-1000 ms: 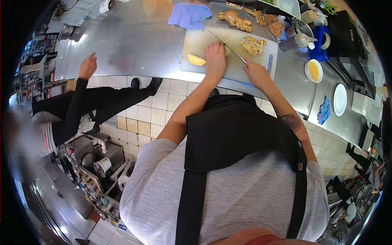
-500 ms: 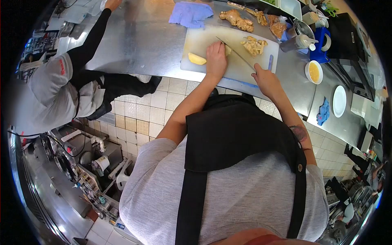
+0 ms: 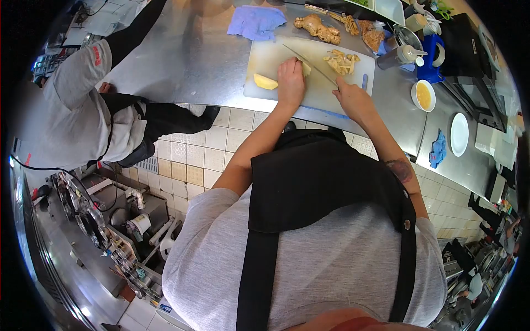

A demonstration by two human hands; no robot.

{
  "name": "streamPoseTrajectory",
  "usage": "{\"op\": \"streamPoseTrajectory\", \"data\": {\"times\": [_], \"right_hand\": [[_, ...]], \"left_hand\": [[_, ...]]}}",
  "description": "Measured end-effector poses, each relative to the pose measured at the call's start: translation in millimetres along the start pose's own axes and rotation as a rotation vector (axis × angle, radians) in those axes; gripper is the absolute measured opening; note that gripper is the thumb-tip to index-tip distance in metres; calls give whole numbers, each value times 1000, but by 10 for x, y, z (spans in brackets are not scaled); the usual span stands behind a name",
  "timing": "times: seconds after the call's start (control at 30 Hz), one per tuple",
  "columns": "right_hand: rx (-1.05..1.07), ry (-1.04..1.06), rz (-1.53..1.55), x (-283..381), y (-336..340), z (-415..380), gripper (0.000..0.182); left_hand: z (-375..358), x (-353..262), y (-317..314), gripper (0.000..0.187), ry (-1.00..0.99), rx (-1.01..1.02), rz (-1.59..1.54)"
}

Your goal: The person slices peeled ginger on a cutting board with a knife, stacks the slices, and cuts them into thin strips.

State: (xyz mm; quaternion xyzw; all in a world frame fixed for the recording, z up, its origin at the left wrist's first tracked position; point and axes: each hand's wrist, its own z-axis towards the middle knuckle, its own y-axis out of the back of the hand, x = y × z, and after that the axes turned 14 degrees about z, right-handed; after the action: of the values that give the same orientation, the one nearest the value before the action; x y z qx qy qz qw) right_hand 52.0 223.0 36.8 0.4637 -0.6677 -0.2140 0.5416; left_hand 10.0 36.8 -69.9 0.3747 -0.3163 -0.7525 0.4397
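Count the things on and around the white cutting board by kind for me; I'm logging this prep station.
Long steel knife, in the right hand: 1
Pale peeled ginger pieces, one under the left hand, one loose yellowish wedge: 2
Pile of cut ginger strips: 1
Knobbly whole ginger root: 1
Blue cloths: 2
Round white plate: 1
Total: 8

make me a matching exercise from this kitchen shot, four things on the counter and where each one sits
Things:
1. blue cloth
2. whole knobbly ginger root
3. small white bowl of yellow liquid
4. empty round white plate

Places:
A. on the steel counter right of the white cutting board, past its right edge
B. beyond the board's far edge, right of the cloth
C. furthest right, beside a second crumpled blue cloth
D. beyond the board's far left corner

Pairs: 1-D, 2-B, 3-A, 4-C
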Motion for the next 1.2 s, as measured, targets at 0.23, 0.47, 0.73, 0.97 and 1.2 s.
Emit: {"op": "streamPoseTrajectory", "data": {"times": [0.23,0.47,0.73,0.97,1.2], "right_hand": [[58,-70,19,-114,-43,-132,25],[13,-20,63,-196,-311,175,25],[-43,20,-19,-115,-81,146,27],[41,-19,20,-162,-58,-52,27],[6,-2,69,-243,-294,113,24]], "left_hand": [[3,4,-8,32,4,-19,-1],[11,-2,-12,32,9,-8,14],[7,3,-1,31,17,-5,-17],[1,21,-28,33,-4,-20,-9],[9,-9,15,35,14,14,2]]}}
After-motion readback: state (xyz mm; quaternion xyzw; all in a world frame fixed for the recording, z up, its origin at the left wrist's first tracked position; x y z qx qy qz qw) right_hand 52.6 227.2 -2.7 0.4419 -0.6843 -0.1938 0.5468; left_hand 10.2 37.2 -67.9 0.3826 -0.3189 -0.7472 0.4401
